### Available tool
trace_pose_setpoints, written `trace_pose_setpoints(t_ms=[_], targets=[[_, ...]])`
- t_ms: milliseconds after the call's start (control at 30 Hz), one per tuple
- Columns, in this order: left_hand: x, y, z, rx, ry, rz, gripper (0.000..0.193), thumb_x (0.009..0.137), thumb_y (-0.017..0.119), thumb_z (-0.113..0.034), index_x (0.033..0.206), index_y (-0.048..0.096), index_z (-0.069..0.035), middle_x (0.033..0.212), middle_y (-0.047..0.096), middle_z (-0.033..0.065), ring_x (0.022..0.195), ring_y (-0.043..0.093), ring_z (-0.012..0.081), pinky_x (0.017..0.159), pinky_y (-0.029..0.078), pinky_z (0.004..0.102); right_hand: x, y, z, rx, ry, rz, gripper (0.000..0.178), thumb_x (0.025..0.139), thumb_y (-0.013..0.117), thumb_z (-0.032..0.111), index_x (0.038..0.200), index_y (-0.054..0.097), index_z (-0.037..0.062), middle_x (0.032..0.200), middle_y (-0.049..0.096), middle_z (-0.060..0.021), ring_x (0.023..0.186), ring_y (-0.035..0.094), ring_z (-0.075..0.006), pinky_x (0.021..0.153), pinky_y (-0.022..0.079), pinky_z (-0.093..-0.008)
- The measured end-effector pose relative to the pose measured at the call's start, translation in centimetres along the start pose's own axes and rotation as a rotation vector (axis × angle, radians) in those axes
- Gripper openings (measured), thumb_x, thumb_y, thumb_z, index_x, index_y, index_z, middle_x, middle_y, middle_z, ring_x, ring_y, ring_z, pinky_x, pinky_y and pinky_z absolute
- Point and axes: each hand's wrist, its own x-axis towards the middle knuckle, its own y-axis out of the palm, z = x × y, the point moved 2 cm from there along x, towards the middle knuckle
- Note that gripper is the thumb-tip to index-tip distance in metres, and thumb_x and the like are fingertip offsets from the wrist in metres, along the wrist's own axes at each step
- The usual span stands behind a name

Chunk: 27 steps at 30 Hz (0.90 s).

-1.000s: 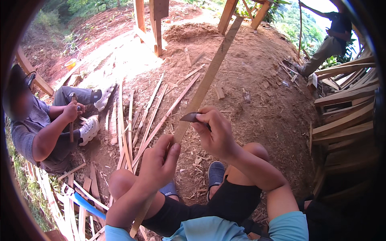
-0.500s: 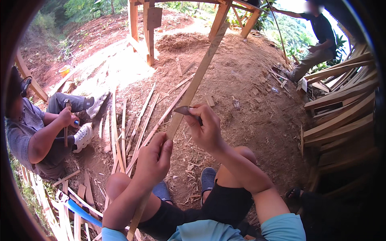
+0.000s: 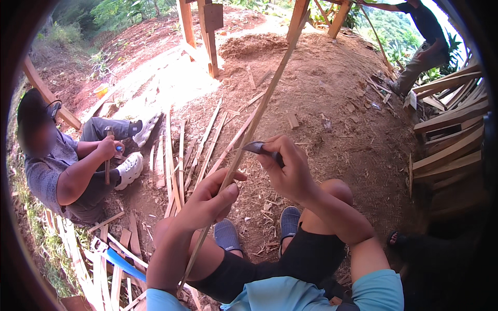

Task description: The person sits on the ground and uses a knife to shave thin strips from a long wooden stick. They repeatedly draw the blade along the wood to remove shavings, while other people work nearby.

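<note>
A long, thin wooden strip [image 3: 265,101] slants from beside my lap up toward the far posts, its narrow edge showing. My left hand [image 3: 211,201] grips it low down between thumb and fingers, the index finger partly stretched out. In my right hand [image 3: 288,170] is a short, dark knife [image 3: 255,147], its blade pointing left. The tip of the blade lies at the strip's edge, above my left hand; whether it touches the wood I cannot tell. Most of the knife's handle is hidden by my fingers.
Loose wooden strips [image 3: 169,150] litter the ground at left, near a blue-bladed saw [image 3: 122,262]. A seated person [image 3: 62,166] holds a hammer [image 3: 108,155] there. Stacked timber [image 3: 451,145] stands at right, below another person [image 3: 428,46]. Wooden posts [image 3: 207,39] rise behind.
The strip has turned from its broad face to its narrow edge. My left index finger has loosened outward. The view has shifted, and the knife stays beside the strip.
</note>
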Motion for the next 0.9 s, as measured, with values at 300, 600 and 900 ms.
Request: trace_pose_setpoints(t_ms=[300,600,900], targets=[[0.9,0.4,0.7,-0.246,0.002,0.178,0.051,0.102,0.035,-0.038,0.129,0.049,0.003,0.066,0.044,0.0005,0.045,0.045,0.0088,0.038,0.034,0.0212,0.3,-1.1,1.5,-0.145,-0.109,0.004,0.017,0.087,0.064,0.010,0.102,0.060,0.0048,0.083,0.059,-0.0096,0.068,0.064,-0.0258,0.054,0.050,-0.0339],[3.3,1.7,0.3,-0.178,-0.045,-0.107,0.042,0.101,0.038,-0.032,0.128,0.053,-0.003,0.069,0.050,0.0010,0.041,0.039,0.0049,0.038,0.029,0.0183,0.3,-1.6,-0.1,-0.131,0.032,-0.036,0.016,0.086,0.065,0.011,0.100,0.061,0.0055,0.081,0.060,-0.0092,0.067,0.064,-0.0268,0.054,0.050,-0.0363],[4.3,1.8,1.0,-0.085,-0.008,-0.119,0.041,0.102,0.040,-0.029,0.132,0.050,-0.003,0.066,0.048,-0.0020,0.042,0.037,0.0017,0.038,0.027,0.0173,1.4,-3.1,-1.8,-0.196,0.059,-0.075,0.015,0.086,0.064,0.012,0.099,0.061,0.0051,0.080,0.061,-0.0106,0.066,0.064,-0.0283,0.054,0.050,-0.0375]])
